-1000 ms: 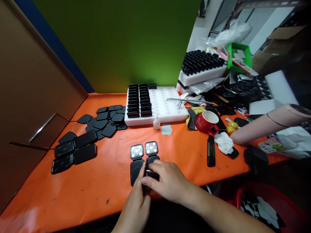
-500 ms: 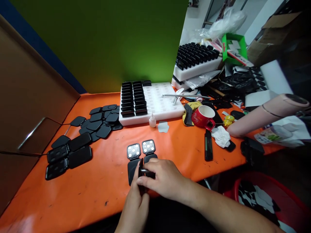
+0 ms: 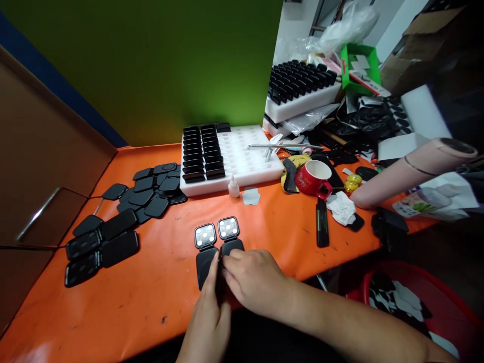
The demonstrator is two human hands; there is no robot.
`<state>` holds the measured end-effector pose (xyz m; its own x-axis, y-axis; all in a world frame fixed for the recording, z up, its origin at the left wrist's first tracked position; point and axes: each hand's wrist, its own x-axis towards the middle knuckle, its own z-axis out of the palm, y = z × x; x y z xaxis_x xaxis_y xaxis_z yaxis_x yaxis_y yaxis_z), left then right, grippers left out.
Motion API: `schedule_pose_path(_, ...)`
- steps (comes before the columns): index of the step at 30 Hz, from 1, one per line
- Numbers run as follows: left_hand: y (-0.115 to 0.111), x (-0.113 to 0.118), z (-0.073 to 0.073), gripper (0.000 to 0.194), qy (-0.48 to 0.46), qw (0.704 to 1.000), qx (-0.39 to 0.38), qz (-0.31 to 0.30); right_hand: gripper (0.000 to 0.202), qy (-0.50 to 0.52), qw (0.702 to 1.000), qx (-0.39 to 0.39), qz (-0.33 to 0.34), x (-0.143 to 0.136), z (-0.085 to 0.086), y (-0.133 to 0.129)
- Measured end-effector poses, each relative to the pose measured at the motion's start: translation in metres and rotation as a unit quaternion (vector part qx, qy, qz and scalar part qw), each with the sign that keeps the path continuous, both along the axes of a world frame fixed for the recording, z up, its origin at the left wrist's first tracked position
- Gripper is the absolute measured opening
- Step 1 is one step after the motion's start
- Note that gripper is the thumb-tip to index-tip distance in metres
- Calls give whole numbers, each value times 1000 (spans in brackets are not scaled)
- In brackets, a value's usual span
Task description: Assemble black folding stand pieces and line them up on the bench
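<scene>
My left hand (image 3: pixel 210 311) is closed on a thin black piece (image 3: pixel 219 269), held upright on edge near the table's front. Against the right side of that piece, my right hand (image 3: pixel 252 280) has its fingers bent and pressed together; what they grip, if anything, is hidden. Just beyond my hands lie two opened black cases, the left one (image 3: pixel 205 235) and the right one (image 3: pixel 228 228), each with white dots in its upper half. My right hand partly covers the lower half of the right case.
A white foam tray (image 3: pixel 249 174) with rows of black pieces stands behind a small bottle (image 3: pixel 233 187). Black pieces (image 3: pixel 141 197) and opened cases (image 3: pixel 101 247) lie left. At right are a red mug (image 3: pixel 308 184), a pink tumbler (image 3: pixel 408 174) and a black-green tool (image 3: pixel 322 224).
The dark rod-like object seen between my right fingers is no longer visible. My right hand has closed in against the black piece. The whole view has shifted slightly.
</scene>
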<state>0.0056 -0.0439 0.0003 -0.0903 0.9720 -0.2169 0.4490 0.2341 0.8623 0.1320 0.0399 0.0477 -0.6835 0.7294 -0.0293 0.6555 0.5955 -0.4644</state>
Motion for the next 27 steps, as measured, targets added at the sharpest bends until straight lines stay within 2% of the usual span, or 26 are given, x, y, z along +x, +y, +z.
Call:
schedule_pose_path(6, -1, 1, 1, 61, -40, 999, -10, 5, 30, 53, 997, -42, 32, 6, 5, 7)
schedule_pose_path(14, -1, 1, -5, 61, -20, 999, -16, 44, 32, 92, 993, -77, 19, 4, -1, 10)
schedule_pose_path(22, 5, 4, 7, 53, -69, 993, -49, 78, 39, 49, 998, -28, -14, -3, 2, 4)
schedule_pose_path(27, 5, 8, 16, 57, -186, 964, -133, 134, 31, 107, 989, -102, -29, -4, 1, 3)
